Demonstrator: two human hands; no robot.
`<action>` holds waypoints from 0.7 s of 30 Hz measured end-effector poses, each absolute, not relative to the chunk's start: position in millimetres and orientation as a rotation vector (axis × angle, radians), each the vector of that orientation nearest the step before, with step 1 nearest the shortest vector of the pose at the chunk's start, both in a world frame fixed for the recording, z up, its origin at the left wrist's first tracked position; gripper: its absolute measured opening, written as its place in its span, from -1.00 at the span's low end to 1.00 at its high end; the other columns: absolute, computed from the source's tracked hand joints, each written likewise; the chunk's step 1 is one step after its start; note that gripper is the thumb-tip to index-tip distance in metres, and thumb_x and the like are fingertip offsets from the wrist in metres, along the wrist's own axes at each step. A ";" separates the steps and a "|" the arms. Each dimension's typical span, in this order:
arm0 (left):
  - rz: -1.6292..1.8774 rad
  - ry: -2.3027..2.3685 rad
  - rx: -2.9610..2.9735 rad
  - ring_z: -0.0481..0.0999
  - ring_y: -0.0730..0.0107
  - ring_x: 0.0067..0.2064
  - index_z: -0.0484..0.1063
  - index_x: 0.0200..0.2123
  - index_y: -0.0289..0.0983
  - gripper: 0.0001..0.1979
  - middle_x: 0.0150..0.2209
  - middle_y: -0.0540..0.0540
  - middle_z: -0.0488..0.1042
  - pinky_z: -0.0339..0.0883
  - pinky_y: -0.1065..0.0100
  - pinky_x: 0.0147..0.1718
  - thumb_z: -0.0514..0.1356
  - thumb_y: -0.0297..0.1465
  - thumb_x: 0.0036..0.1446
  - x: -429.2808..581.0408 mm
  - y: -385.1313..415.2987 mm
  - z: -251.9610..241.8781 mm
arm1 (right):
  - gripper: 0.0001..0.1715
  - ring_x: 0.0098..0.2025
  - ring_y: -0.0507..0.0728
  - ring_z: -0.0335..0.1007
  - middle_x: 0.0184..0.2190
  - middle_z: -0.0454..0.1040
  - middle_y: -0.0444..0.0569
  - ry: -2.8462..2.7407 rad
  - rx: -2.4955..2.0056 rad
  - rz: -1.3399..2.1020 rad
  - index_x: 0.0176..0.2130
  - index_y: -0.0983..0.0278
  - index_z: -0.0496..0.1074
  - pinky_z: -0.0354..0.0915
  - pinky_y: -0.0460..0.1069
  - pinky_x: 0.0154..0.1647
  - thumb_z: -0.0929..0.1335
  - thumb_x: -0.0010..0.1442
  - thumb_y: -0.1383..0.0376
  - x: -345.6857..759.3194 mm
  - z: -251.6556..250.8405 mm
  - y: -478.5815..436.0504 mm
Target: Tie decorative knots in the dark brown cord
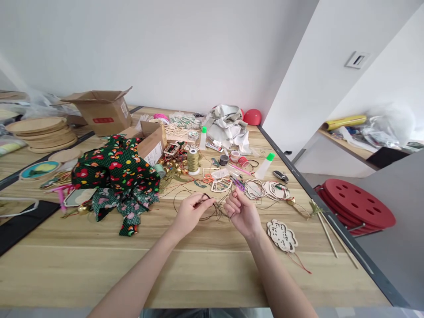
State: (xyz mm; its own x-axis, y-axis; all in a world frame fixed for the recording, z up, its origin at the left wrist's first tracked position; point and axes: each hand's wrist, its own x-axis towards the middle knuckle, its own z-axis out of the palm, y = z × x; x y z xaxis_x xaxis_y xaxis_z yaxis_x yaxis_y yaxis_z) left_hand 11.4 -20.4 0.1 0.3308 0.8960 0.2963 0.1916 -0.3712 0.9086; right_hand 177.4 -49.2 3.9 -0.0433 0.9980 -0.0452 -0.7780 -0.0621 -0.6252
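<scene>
Thin dark cord (217, 210) runs in loose loops between my two hands, just above the wooden table. My left hand (192, 212) pinches a dark strand between thumb and fingertips. Curled fingers on my right hand (241, 210) close around the cord's other part, with a short end showing below them. Just beyond my hands lie a fan-shaped wooden cutout (221, 185), orange-handled scissors (208, 178) and a purple tool (238, 183). A spool of olive thread (193, 161) stands behind my left hand.
Dark patterned fabric (112, 165) is heaped at left near cardboard boxes (102, 115). Green-capped bottles (265, 166) stand farther back. On the right lie a cloud-shaped wooden tag (282, 236) and thin sticks (336, 240). Red stools (359, 203) are stacked beyond the table's right edge.
</scene>
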 end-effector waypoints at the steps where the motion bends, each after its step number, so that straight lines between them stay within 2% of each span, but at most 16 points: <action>1: 1.074 0.996 1.690 0.28 0.43 -0.51 0.53 -0.48 -0.27 -0.73 -0.61 0.01 0.31 0.12 0.43 -0.51 0.17 -0.21 0.09 12.2 -19.9 1.0 | -0.75 -0.65 -0.03 -0.27 -0.65 -0.16 -0.28 -0.513 -0.565 1.568 -0.50 0.26 0.29 0.03 -0.14 -0.66 0.36 0.16 0.26 176.3 4.0 -49.6; 5: 1.021 1.047 1.430 0.10 0.52 -0.63 0.56 -0.41 -0.33 -0.66 -0.72 0.08 0.15 -0.03 0.44 -0.62 0.21 -0.14 0.01 12.4 -19.5 3.9 | -0.74 -0.66 -0.04 -0.22 -0.65 -0.14 -0.28 -0.484 -0.603 1.590 -0.51 0.27 0.31 0.09 -0.15 -0.64 0.37 0.15 0.24 172.8 3.9 -50.8; 12: 0.939 1.068 1.288 -0.05 0.63 -0.68 0.57 -0.44 -0.37 -0.61 -0.73 0.11 0.13 -0.19 0.47 -0.68 0.27 -0.11 -0.10 10.2 -21.8 10.8 | -0.76 -0.67 -0.09 -0.12 -0.69 -0.01 -0.30 -0.427 -0.563 1.639 -0.50 0.30 0.33 0.18 -0.17 -0.57 0.44 0.07 0.29 171.1 6.2 -52.9; 15: 0.934 1.065 1.238 -0.08 0.64 -0.68 0.56 -0.46 -0.37 -0.61 -0.76 0.13 0.07 -0.23 0.47 -0.70 0.28 -0.11 -0.12 9.8 -22.9 13.7 | -0.71 -0.67 -0.07 0.02 -0.70 0.08 -0.28 -0.480 -0.643 1.607 -0.53 0.28 0.31 0.26 -0.11 -0.47 0.45 0.03 0.23 168.5 6.5 -53.2; 18: 0.914 1.044 1.193 -0.11 0.65 -0.69 0.56 -0.43 -0.39 -0.59 -0.77 0.15 0.02 -0.25 0.47 -0.70 0.29 -0.11 -0.14 8.5 -23.3 16.4 | -0.61 -0.57 0.04 0.26 -0.63 0.29 -0.15 -0.641 -0.872 1.443 -0.58 0.26 0.27 0.31 0.01 -0.35 0.41 0.04 0.08 169.2 0.9 -51.1; 21: 0.876 1.030 1.172 -0.12 0.65 -0.69 0.56 -0.40 -0.39 -0.56 -0.76 0.17 -0.02 -0.29 0.48 -0.70 0.28 -0.08 -0.14 6.5 -22.4 17.6 | -0.64 -0.36 0.18 0.37 -0.44 0.43 0.02 -0.972 -1.311 0.969 -0.47 0.28 0.39 0.29 0.10 -0.24 0.37 0.04 0.02 176.6 -9.1 -47.0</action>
